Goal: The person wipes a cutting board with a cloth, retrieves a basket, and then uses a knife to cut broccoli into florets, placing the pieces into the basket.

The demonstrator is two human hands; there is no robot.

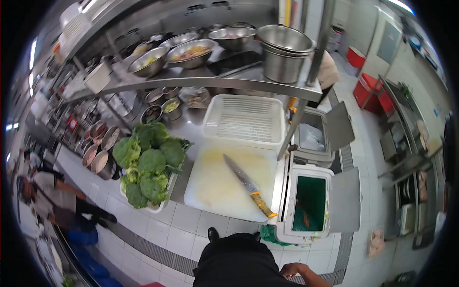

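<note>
My right hand (294, 270) hangs at the bottom, beside my dark clothing. Its fingers are curled in, and no object shows in it. My left hand is out of view. In front of me a large white cutting board (210, 179) lies on the counter, stained yellowish. A chef's knife (244, 181) rests diagonally across it, its yellow-and-dark handle toward me at the right. Left of the board, several green broccoli heads (153, 165) are piled in a white container (155, 209). Behind the board sits a white slatted plastic tray (245, 117).
An open white bin (306, 234) with a green inside stands right of the board; another lidded bin (313, 136) is behind it. A steel shelf (215, 82) above carries metal bowls (191, 53) and a pot (283, 64). Another person (57, 191) is at left.
</note>
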